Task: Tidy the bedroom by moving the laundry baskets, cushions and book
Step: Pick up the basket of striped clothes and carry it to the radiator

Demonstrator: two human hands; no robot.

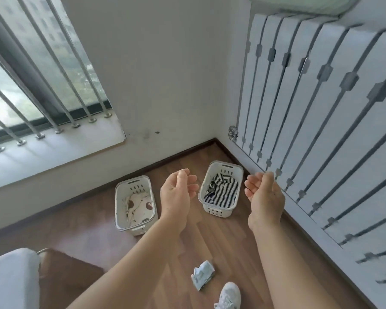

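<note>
You are looking at nothing legible: no words, labels, brands or numbers are showing on either laundry basket [136, 205] or anywhere around it.

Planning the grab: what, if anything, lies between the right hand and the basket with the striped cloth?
Nothing visible. The right hand hangs open beside the striped-cloth basket, with only bare floor below.

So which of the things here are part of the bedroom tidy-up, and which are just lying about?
Part of the job:
- basket with striped cloth, by the radiator
- basket with spotted cloth, below the window
- left hand and right hand, both open and empty above the baskets

Just lying about:
- crumpled paper on the floor
- radiator
- window sill
- white shoe
</note>
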